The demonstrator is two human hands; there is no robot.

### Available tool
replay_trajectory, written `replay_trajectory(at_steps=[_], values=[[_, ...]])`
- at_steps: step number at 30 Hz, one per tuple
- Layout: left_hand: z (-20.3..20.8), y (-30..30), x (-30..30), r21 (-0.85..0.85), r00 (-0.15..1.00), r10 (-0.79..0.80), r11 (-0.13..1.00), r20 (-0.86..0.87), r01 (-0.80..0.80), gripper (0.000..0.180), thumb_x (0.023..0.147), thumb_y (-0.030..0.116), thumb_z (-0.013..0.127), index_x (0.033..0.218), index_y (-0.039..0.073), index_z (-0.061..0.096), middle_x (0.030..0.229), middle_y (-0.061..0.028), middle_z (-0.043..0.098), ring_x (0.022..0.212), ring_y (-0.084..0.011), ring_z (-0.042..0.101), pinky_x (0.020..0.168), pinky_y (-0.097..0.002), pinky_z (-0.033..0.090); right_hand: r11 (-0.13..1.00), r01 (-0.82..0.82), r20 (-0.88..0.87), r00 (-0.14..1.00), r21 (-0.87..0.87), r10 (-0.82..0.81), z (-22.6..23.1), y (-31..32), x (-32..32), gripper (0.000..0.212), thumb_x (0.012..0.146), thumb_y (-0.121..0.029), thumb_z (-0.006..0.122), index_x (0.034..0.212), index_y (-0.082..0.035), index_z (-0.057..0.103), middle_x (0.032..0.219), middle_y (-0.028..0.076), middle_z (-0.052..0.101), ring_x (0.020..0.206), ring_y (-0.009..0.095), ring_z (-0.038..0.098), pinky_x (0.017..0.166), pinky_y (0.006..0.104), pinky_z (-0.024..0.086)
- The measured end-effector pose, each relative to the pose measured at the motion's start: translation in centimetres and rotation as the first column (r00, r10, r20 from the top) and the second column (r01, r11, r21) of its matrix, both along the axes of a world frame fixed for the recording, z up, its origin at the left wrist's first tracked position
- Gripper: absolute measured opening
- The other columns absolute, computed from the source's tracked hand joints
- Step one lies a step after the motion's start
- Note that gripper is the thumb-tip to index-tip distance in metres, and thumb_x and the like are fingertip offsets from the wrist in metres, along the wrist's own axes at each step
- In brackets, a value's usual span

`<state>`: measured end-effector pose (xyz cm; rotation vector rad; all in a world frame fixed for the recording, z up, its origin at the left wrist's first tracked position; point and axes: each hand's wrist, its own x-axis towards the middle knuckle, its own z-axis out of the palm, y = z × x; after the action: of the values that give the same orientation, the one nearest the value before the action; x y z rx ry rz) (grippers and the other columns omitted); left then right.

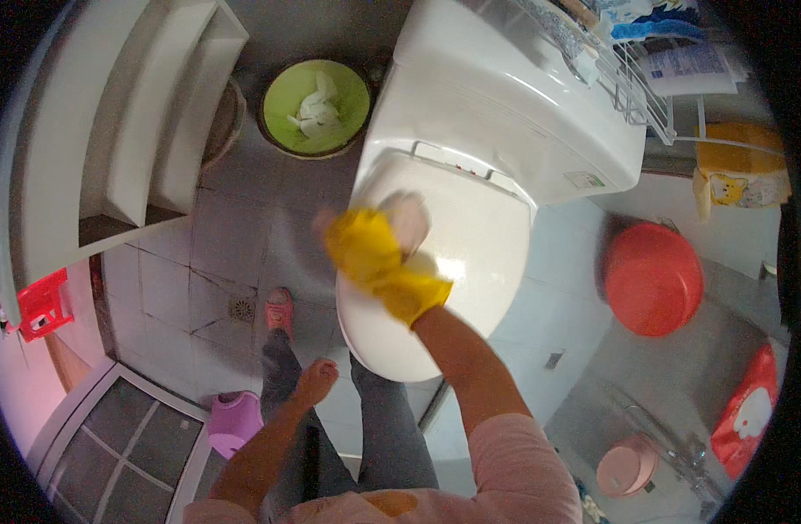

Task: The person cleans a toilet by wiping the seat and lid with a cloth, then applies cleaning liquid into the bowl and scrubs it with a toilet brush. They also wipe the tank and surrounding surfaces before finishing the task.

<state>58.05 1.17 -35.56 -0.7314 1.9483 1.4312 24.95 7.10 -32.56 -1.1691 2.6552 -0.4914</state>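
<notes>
Over the left part of the white toilet lid [470,288], my right hand [370,249] is smeared by motion and covered in yellow, apparently a glove whose cuff ends at the wrist. A pale pinkish-beige blur shows right beside it; whether this is a cloth or part of the hand I cannot make out. Whether those fingers grip anything is also unclear. My bare left hand [317,382] hangs in front of my legs, left of the toilet, with its fingers curled in and nothing visible in them. The lid is down and shiny.
A green-lined bin [287,131] with white tissue stands left of the toilet tank [514,96]. White shelves [95,148] rise at far left. On the right are a red basin [653,279], a pink bucket [625,465] and a wire rack [632,96]. A purple stool-like item [235,423] sits lower left.
</notes>
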Motion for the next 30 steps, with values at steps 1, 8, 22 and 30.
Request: replay_trajectory(at_steps=[1, 8, 22, 30], values=[[-1.1, -0.7, 1.2, 0.058, 0.99, 0.131, 0.989, 0.045, -0.134, 0.026, 0.083, 0.021, 0.064, 0.104, 0.008, 0.055, 0.092, -0.0141, 0.065, 0.084, -0.0279, 0.065, 0.074, -0.0371, 0.052, 0.999, -0.046, 0.036, 0.998, 0.002, 0.046, -0.5, 0.3, 4.0, 0.033, 0.079, -0.021, 0.054, 0.11, -0.009, 0.057, 0.096, 0.01, 0.063, 0.086, 0.029, 0.059, 0.075, 0.0445, 0.045], [1.6, -6.2, 2.9, 0.02, 0.992, 0.097, 0.995, 0.085, -0.099, 0.023, 0.085, 0.021, 0.062, 0.102, 0.006, 0.059, 0.091, -0.0114, 0.066, 0.088, -0.0222, 0.064, 0.077, -0.0331, 0.049, 0.893, -0.39, 0.11, 0.901, -0.224, 0.421, -0.8, 13.8, 18.7, 0.036, 0.081, -0.021, 0.053, 0.116, -0.014, 0.058, 0.103, 0.005, 0.063, 0.094, 0.026, 0.058, 0.081, 0.0419, 0.045], [-3.2, -6.4, -2.8, -0.226, 0.917, -0.251, 0.956, -0.309, 0.185, 0.026, 0.089, 0.017, 0.055, 0.109, 0.001, 0.052, 0.098, -0.0167, 0.062, 0.09, -0.0271, 0.062, 0.078, -0.0362, 0.049, 0.891, 0.32, 0.27, 0.933, -0.323, -0.238, 7.8, 14.9, 0.2, 0.035, 0.078, -0.019, 0.054, 0.113, -0.01, 0.056, 0.107, 0.01, 0.06, 0.102, 0.031, 0.056, 0.088, 0.0415, 0.043], [2.9, -7.8, -12.6, -0.144, 0.996, -0.092, 0.985, -0.008, 0.09, 0.033, 0.084, 0.009, 0.06, 0.114, 0.002, 0.048, 0.109, -0.0135, 0.055, 0.097, -0.0217, 0.058, 0.082, -0.0332, 0.048, 0.684, 0.66, -0.115, 0.688, -0.31, -0.717, 5.0, 22.0, 0.9, 0.042, 0.075, -0.015, 0.059, 0.116, -0.004, 0.057, 0.108, 0.016, 0.061, 0.099, 0.035, 0.057, 0.087, 0.042, 0.044]])
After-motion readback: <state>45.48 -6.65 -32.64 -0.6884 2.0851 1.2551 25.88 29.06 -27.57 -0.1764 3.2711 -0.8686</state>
